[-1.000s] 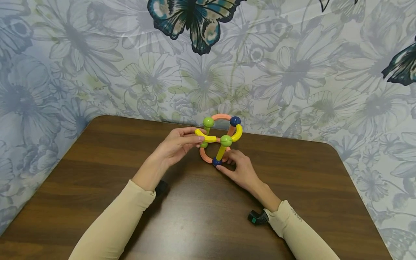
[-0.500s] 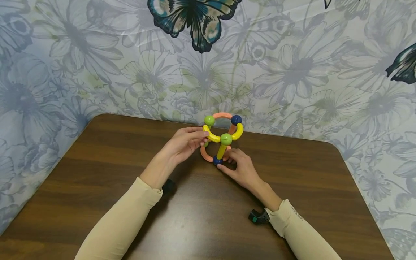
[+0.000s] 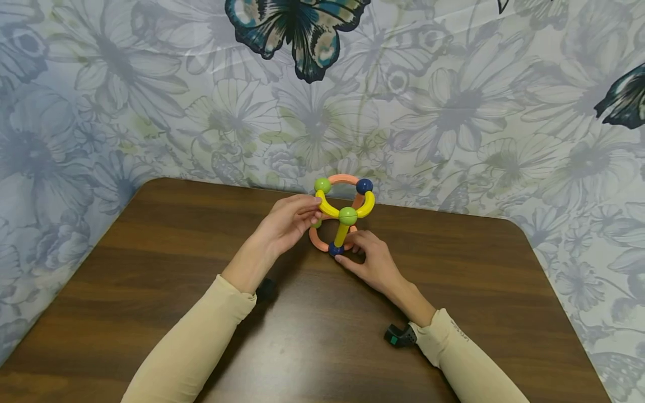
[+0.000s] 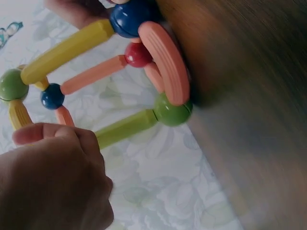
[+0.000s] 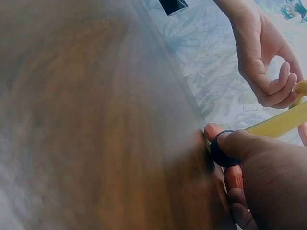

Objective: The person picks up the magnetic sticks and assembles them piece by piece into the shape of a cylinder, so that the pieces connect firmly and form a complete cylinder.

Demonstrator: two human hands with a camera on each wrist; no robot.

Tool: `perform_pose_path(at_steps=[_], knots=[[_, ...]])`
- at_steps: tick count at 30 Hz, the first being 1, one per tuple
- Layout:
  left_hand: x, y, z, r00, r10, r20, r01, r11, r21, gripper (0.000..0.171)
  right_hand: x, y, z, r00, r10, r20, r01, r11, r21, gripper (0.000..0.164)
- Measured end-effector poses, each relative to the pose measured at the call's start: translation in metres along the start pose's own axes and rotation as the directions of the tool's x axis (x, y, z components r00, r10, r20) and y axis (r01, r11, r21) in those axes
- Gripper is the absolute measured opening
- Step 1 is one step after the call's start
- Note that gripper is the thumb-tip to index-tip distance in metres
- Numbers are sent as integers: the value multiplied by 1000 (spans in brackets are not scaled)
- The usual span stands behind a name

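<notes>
A magnetic stick-and-ball frame stands on the table, with a ring above and a ring below joined by upright sticks. My left hand (image 3: 287,226) pinches a curved yellow stick (image 3: 328,208) at the ring's left. That stick runs from the front green ball (image 3: 347,216) to the back-left green ball (image 3: 322,185). Down at the base, my right hand (image 3: 370,257) holds the dark blue ball (image 3: 336,249) under the straight yellow stick (image 3: 341,235). The left wrist view shows a red ball (image 4: 138,54) and a straight green stick (image 4: 127,128) on the far side.
The brown wooden table (image 3: 151,268) reaches back to a wall covering (image 3: 453,112) printed with flowers and butterflies. A black wrist device (image 3: 400,336) sits at the right sleeve, and another (image 3: 265,289) shows by the left one.
My left hand has swung the curved yellow stick's left end inward and back, so it now meets the back-left green ball. My right hand has stayed at the base ball.
</notes>
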State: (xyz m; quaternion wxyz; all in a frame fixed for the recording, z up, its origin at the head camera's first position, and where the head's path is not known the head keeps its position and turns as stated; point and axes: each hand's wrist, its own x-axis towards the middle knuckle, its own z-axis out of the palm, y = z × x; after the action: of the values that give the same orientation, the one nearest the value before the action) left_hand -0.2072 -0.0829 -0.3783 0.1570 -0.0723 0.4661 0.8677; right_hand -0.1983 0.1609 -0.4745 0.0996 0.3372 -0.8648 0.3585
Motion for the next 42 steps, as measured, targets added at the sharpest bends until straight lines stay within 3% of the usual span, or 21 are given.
perform_pose_path(at_steps=[4, 9, 11, 12, 13, 14, 15, 16, 17, 18, 19, 20, 21, 23, 30, 35, 42], knots=[[-1, 2, -8, 1000, 8, 24, -10, 997, 79, 13, 0, 0, 2, 1000, -2, 5, 2, 1000, 6, 28], [-1, 3, -18, 998, 59, -25, -56, 990, 129, 15, -1, 0, 2, 999, -17, -34, 18, 999, 30, 25], [2, 0, -22, 995, 92, -39, -80, 970, 230, 15, -2, 0, 1, 996, -26, -89, 31, 998, 48, 18], [3, -1, -25, 993, 114, -38, -95, 940, 328, 16, -2, 0, 0, 992, -21, -126, 27, 998, 52, 16], [5, -3, -27, 990, 138, -34, -108, 886, 451, 17, -1, 1, -1, 986, -6, -167, 15, 998, 54, 15], [7, -5, -30, 986, 165, -22, -119, 792, 598, 20, 0, 3, -1, 978, 18, -210, -6, 998, 55, 16], [9, -6, -33, 982, 189, -4, -124, 660, 741, 24, 2, 5, -2, 966, 48, -253, -35, 998, 57, 17], [11, -8, -35, 978, 208, 16, -121, 502, 856, 28, 5, 7, -3, 952, 85, -292, -70, 996, 63, 16], [13, -10, -37, 974, 224, 38, -115, 342, 932, 33, 8, 10, -3, 938, 125, -324, -108, 992, 70, 14], [15, -11, -38, 970, 235, 56, -106, 203, 973, 36, 12, 13, -4, 926, 161, -342, -140, 986, 86, 14], [17, -13, -38, 968, 239, 71, -97, 99, 990, 40, 16, 16, -4, 916, 195, -351, -168, 980, 105, 14], [19, -14, -38, 966, 243, 85, -92, 20, 996, 41, 20, 19, -4, 910, 222, -350, -190, 974, 125, 16], [21, -16, -38, 965, 247, 91, -89, -19, 996, 41, 24, 21, -4, 908, 243, -342, -205, 968, 144, 19], [24, -17, -35, 956, 277, 97, -89, -40, 995, 36, 32, 25, -1, 908, 276, -314, -229, 957, 179, 26], [30, -22, -23, 903, 403, 148, -150, -26, 988, 25, 49, 27, 8, 906, 304, -293, -253, 947, 200, 23], [33, -22, -20, 896, 416, 156, -173, 5, 985, 24, 49, 27, 7, 902, 291, -319, -251, 955, 160, 22], [35, -21, -18, 903, 408, 132, -165, 46, 985, 24, 46, 28, 4, 912, 270, -308, -251, 963, 102, 23]])
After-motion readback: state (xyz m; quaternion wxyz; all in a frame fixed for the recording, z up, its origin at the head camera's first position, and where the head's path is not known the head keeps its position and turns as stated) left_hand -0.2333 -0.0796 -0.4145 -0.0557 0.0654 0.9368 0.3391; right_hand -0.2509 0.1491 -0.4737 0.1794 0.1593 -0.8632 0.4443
